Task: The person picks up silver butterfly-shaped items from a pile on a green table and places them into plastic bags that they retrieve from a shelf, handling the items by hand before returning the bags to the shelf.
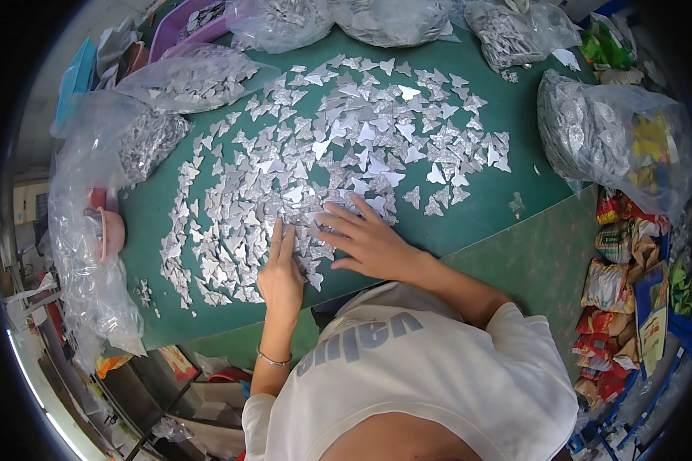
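Note:
Many flat, silver, butterfly-shaped pieces [284, 177] lie in a wide, loose layer on the green tabletop [469, 230]. At the near edge of this layer is my left hand [281, 275], two fingers stretched forward with their tips on the pieces and the other fingers hard to make out. My right hand [370, 243] lies just to its right, palm down and fingers spread, over the near right part of the layer. Neither hand shows a piece lifted in it. Whatever lies beneath the right palm is hidden.
Clear plastic bags of silver pieces [584, 127] stand around the table's far and right sides, with another bag [192, 81] at the far left. A purple bin [183, 29] sits behind. A pink cup [111, 233] stands at the left. Colourful packets [609, 284] are stacked at the right.

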The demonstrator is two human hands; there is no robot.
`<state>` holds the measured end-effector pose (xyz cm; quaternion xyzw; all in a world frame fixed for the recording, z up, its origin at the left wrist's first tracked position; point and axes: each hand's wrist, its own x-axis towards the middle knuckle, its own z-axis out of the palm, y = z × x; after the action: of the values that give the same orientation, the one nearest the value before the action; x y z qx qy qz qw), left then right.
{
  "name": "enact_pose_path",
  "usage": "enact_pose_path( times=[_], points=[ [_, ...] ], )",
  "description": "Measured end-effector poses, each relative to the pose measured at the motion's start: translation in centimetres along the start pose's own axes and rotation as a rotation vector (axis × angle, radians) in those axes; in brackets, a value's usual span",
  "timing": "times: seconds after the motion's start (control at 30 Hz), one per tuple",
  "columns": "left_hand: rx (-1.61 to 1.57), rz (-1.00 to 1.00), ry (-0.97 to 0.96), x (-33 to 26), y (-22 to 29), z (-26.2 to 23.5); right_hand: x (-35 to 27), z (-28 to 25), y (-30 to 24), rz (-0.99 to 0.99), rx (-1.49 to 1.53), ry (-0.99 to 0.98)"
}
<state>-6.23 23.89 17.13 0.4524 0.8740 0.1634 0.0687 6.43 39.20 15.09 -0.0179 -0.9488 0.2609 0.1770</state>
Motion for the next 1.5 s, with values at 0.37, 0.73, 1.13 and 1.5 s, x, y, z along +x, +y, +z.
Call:
enact_pose_path(
  times=[0.37,0.73,1.13,1.5],
  points=[
    [-0.203,-0.120,0.080,0.1,0.5,-0.5,-8.6,-10.6,11.5,0.781,-0.705,0.486],
    [-1.932,-0.646,-0.494,2.0,3.3,-0.2,-3.7,-9.4,5.3,0.720,0.316,0.609],
    [-2.164,-0.775,-0.531,3.7,3.3,0.5,8.5,-3.4,13.4,0.376,-0.334,0.270],
    [-2.293,-0.800,-0.210,3.4,-0.4,-0.2,13.3,-1.8,9.6,0.134,-0.020,0.110]
  ],
)
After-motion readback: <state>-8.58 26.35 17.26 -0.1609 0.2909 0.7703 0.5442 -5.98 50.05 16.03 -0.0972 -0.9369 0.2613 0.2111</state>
